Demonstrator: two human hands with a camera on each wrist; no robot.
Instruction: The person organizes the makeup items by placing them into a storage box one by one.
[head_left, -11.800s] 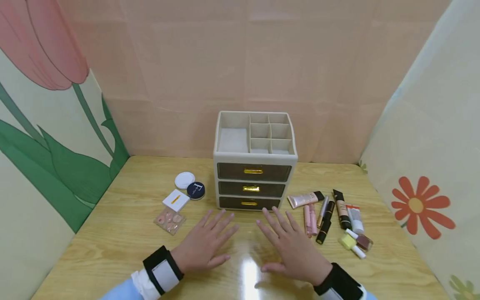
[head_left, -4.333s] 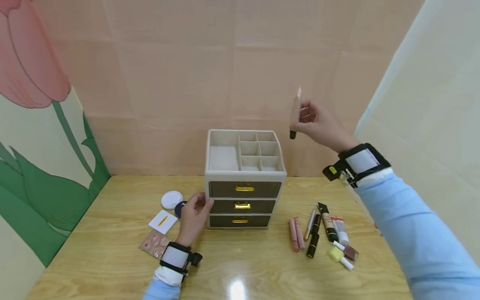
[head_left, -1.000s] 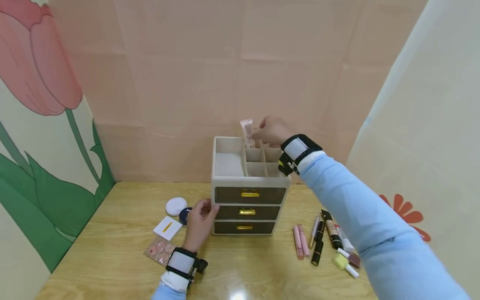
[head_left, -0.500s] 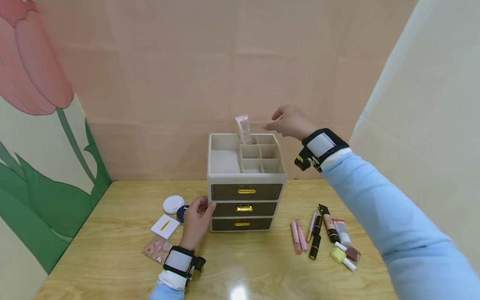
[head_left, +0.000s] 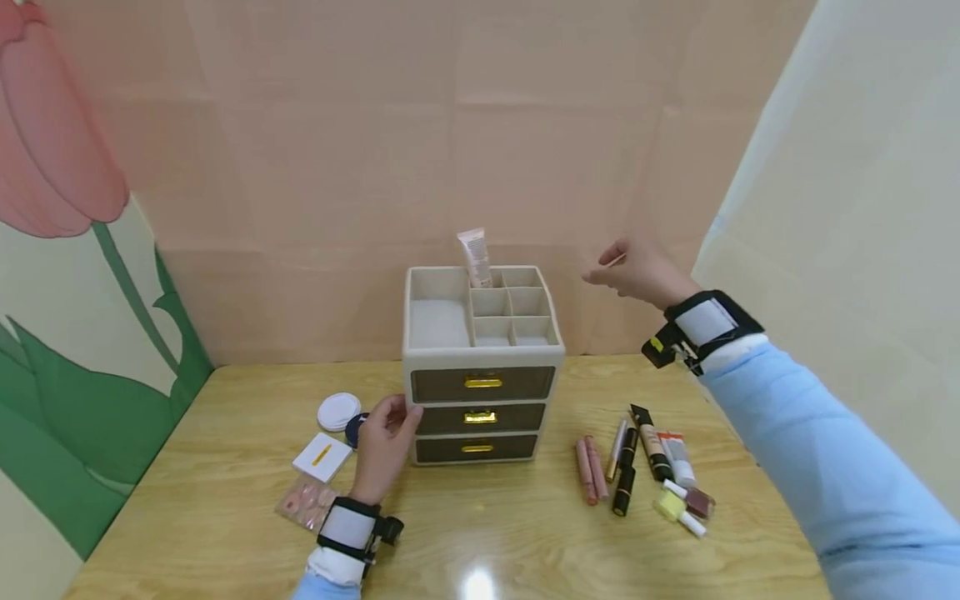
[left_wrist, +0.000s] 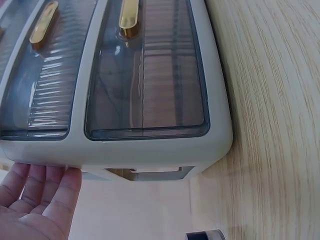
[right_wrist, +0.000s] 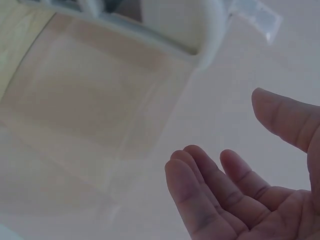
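A white cosmetics organizer (head_left: 483, 358) with dark see-through drawers stands at the back of the table. A pink squeeze tube (head_left: 476, 258) stands tilted in its back compartment, beside the large open section. My left hand (head_left: 381, 446) rests its fingertips against the organizer's left side; in the left wrist view these fingers (left_wrist: 62, 192) touch the white wall. To the right of the organizer, my right hand (head_left: 641, 271) hovers in the air. The right wrist view shows that hand (right_wrist: 245, 195) with thumb and fingers apart and nothing between them.
Right on the table lie pink lip tubes (head_left: 592, 471), black tubes (head_left: 625, 475), a foundation tube (head_left: 652, 442), a white tube (head_left: 677, 458) and nail polish bottles (head_left: 682, 504). Left are a white round compact (head_left: 338, 412), a dark compact (head_left: 356, 429), a white square case (head_left: 322, 457) and an eyeshadow palette (head_left: 306, 502).
The pink tube, earlier on the table and then in my right hand, now stands in the organizer. My right hand has let go and moved right. My left hand has stayed at the organizer's side.
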